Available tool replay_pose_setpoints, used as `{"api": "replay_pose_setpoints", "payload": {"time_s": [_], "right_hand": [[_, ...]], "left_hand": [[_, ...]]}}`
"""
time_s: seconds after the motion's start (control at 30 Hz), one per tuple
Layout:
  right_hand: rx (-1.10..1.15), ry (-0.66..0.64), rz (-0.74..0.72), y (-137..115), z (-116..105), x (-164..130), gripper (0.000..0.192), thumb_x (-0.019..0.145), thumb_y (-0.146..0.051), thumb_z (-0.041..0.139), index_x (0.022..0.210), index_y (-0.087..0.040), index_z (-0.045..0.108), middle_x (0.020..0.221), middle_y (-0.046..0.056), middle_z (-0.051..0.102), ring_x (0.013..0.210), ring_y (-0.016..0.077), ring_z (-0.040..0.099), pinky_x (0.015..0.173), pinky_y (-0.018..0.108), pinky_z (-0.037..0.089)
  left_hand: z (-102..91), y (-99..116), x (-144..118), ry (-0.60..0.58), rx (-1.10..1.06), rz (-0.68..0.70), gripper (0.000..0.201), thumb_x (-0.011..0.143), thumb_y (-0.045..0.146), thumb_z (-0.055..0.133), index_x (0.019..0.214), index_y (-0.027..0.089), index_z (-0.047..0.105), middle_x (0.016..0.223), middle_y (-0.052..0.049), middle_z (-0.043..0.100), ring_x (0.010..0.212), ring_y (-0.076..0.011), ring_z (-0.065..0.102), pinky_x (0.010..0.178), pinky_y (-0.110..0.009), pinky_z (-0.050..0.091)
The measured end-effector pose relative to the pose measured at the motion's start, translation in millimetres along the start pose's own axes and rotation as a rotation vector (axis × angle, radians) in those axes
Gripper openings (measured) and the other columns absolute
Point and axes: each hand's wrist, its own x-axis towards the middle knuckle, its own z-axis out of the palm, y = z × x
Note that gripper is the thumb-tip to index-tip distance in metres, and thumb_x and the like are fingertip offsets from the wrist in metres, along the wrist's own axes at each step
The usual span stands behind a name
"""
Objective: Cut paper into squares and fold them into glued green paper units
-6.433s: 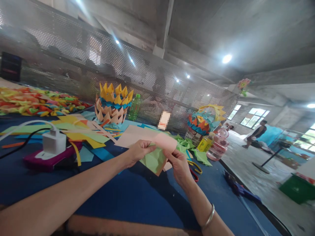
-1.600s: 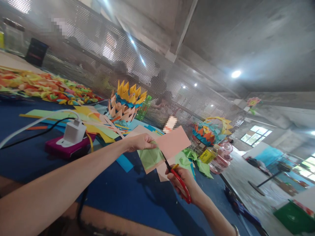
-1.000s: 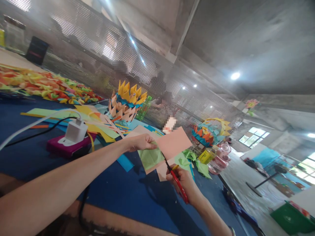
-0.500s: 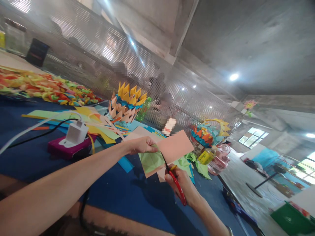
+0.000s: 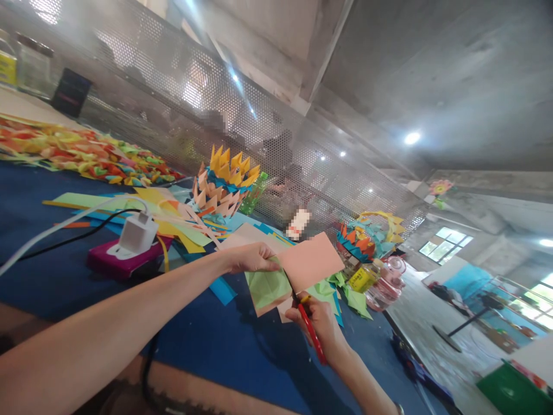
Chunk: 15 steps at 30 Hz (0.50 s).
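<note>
Between finger and thumb, my left hand (image 5: pixel 257 257) pinches a sheet of peach paper (image 5: pixel 313 260) at its left edge. A light green piece of paper (image 5: pixel 268 288) lies against the peach sheet below those fingers. In my right hand (image 5: pixel 317 323) are red-handled scissors (image 5: pixel 311 334), their dark blades pointing up and left along the edge of the peach sheet. The blade tips are partly hidden by the paper. Crumpled green paper pieces (image 5: pixel 356 302) lie just beyond my right hand.
A purple power strip (image 5: pixel 112 259) with a white charger and cables sits left on the blue table (image 5: pixel 207 357). Behind are paper strips (image 5: pixel 177 222), a folded-paper basket (image 5: pixel 224 187), another paper basket (image 5: pixel 367 233), a yellow-labelled bottle (image 5: pixel 363 278) and a heap of folded paper (image 5: pixel 86 153).
The view has shifted slightly. Both hands, the peach sheet and the scissors keep nearly the same placement relative to each other.
</note>
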Motion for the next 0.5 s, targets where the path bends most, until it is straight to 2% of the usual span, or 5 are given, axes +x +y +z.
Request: {"api": "replay_pose_setpoints", "payload": {"time_s": [0.3,0.5], "right_hand": [[-0.06,0.021,-0.075,-4,-2,-1,0.034,0.08,-0.05,0.061,0.074,-0.017,0.056,0.059,-0.002,0.053,0.052,0.0121,0.044,0.052,0.023,0.033],[0.036,0.03,-0.02,-7,1,0,0.036,0.079,-0.05,0.065,0.074,-0.015,0.065,0.063,0.002,0.062,0.055,0.0151,0.053,0.053,0.024,0.038]], "left_hand": [[1.7,-2,0,0.01,0.008,-0.024,0.045,0.056,0.058,0.081,0.066,0.015,0.07,0.051,0.003,0.063,0.057,-0.014,0.061,0.062,-0.021,0.047],[4.1,-5,1,0.022,0.002,-0.034,0.045,0.057,0.058,0.08,0.066,0.015,0.071,0.05,0.003,0.062,0.054,-0.0134,0.06,0.061,-0.022,0.047]]}}
